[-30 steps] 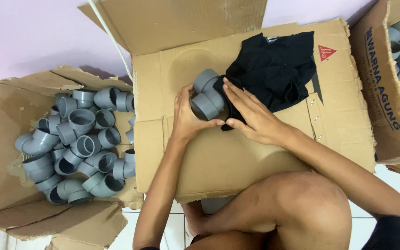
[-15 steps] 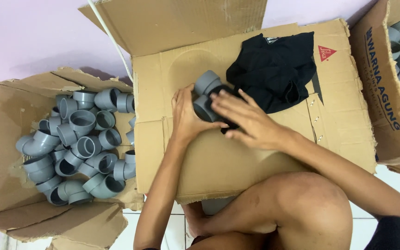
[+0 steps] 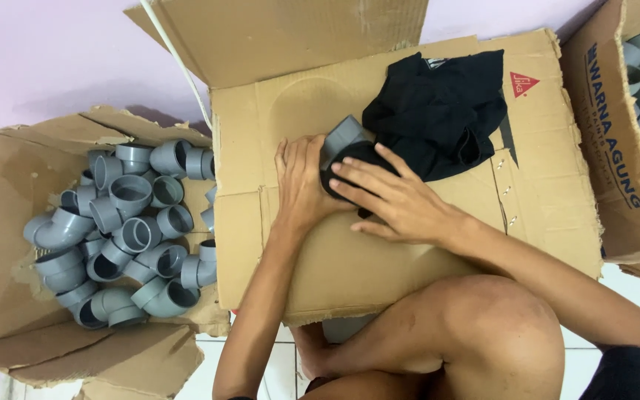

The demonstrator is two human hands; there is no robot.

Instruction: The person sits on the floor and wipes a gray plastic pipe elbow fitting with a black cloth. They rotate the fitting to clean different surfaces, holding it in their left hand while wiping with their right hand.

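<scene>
Pipe elbow (image 3: pixel 342 135) is gripped by the left hand (image 3: pixel 304 181) on the flattened cardboard (image 3: pixel 275 111) while black cloth (image 3: pixel 438 111) is pressed over it by the spread right hand (image 3: pixel 394 200), wiping seemingly midway, with many elbows (image 3: pixel 124 230) waiting in the box (image 3: pixel 9 222) left of the grip.

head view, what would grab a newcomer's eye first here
Centre frame, the left hand and right hand press a black cloth over a grey pipe elbow on a flattened cardboard box. At left, an open carton brims with grey elbows.
</scene>
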